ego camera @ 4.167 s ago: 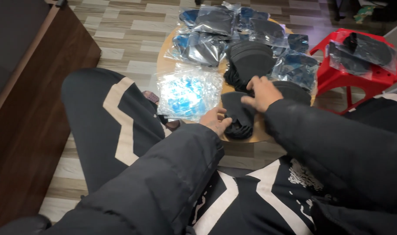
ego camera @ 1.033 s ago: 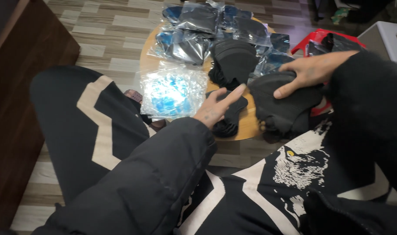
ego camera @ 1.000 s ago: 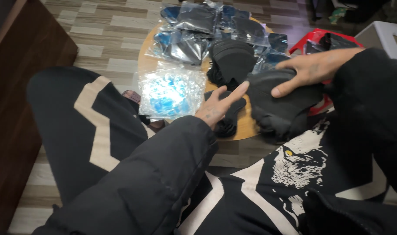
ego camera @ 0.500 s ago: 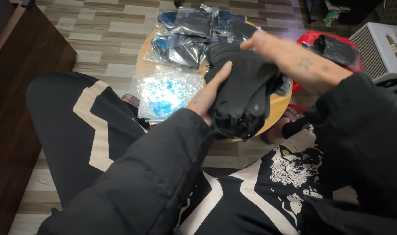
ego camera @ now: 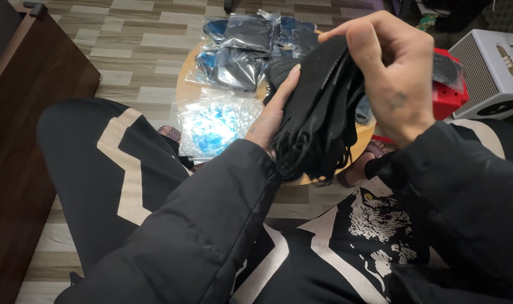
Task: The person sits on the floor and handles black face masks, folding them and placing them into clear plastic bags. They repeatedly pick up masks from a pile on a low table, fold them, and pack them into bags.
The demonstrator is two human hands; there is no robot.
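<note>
A stack of black face masks (ego camera: 318,118) with dangling ear loops is held up close in front of me, above my lap. My left hand (ego camera: 270,115) supports the stack from the left side with its palm and fingers flat against it. My right hand (ego camera: 391,73) grips the top of the stack from the right, thumb pressed on the upper edge. Behind the stack, a small round wooden table (ego camera: 184,93) carries more black masks and several clear plastic bags.
A clear bag with blue contents (ego camera: 214,124) lies at the table's near left. Bagged dark masks (ego camera: 242,53) pile at the back. A red stool (ego camera: 450,93) and a white speaker box (ego camera: 495,70) stand at right. A dark wooden cabinet (ego camera: 20,129) lines the left.
Both hands took the stack of black masks off the table and raised it close to me. The right hand moved from the table's right side to the top of the stack.
</note>
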